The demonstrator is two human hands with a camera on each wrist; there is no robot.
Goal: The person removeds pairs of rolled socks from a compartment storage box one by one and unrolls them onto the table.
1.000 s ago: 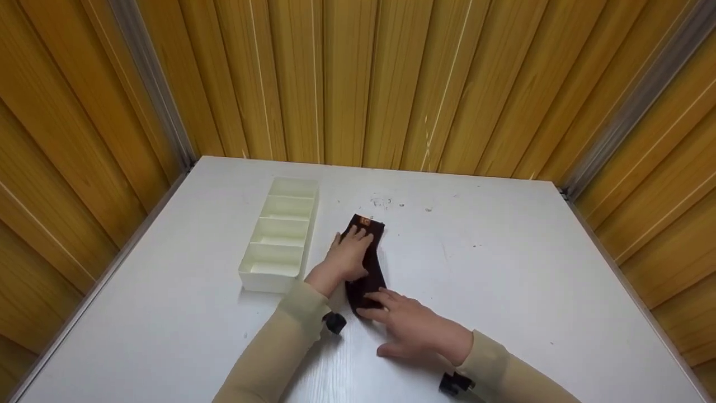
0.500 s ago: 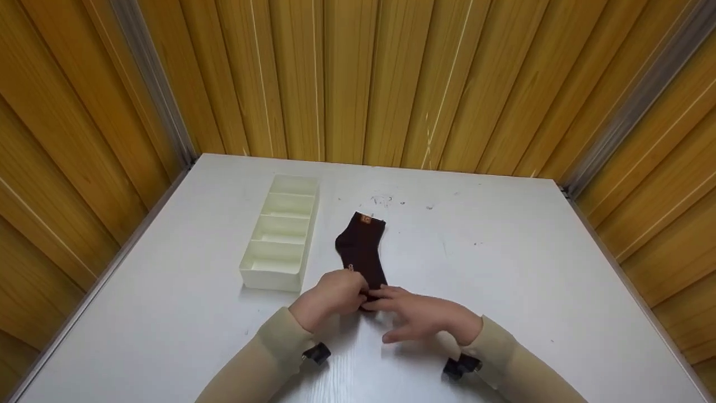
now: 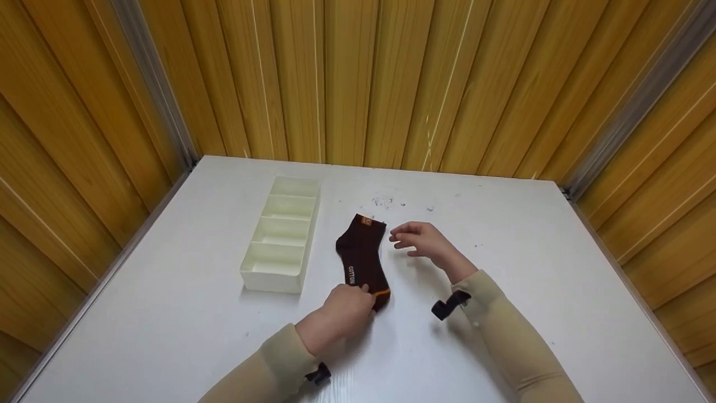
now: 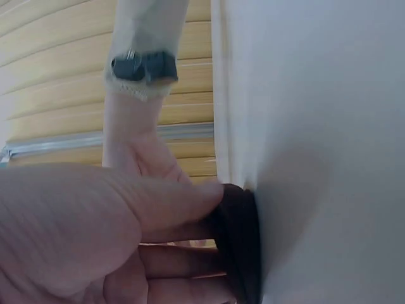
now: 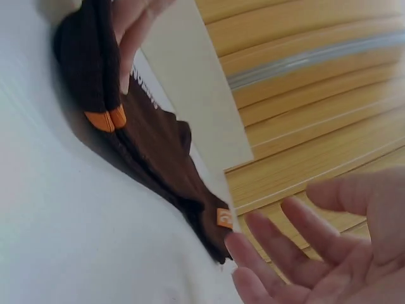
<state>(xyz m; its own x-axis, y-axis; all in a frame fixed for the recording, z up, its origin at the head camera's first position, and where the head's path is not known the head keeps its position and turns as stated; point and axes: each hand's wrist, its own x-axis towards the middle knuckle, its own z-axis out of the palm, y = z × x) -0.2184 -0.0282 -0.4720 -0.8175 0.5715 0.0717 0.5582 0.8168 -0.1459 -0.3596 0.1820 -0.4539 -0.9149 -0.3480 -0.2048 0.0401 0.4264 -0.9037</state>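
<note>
L hand [image 3: 348,307] pinches the sock [image 3: 361,252] toe on the worktop [image 3: 503,313]; R hand [image 3: 420,239] is spread (holds nothing). Sock could bunch up if tugged w/ one hand.

We wear long, pale beige sleeves of a soft, close-fitting knit on both arms, each ending in a snug cuff at the wrist. The left sleeve [image 3: 268,366] carries a small black mount [image 3: 318,374] strapped at its cuff, near the bottom edge of the head view. The right sleeve [image 3: 503,336] has a like black clip [image 3: 448,305] jutting from its cuff. Our left hand [image 3: 344,313] and right hand [image 3: 425,239] are bare, with no gloves, rings or watch showing.
</note>
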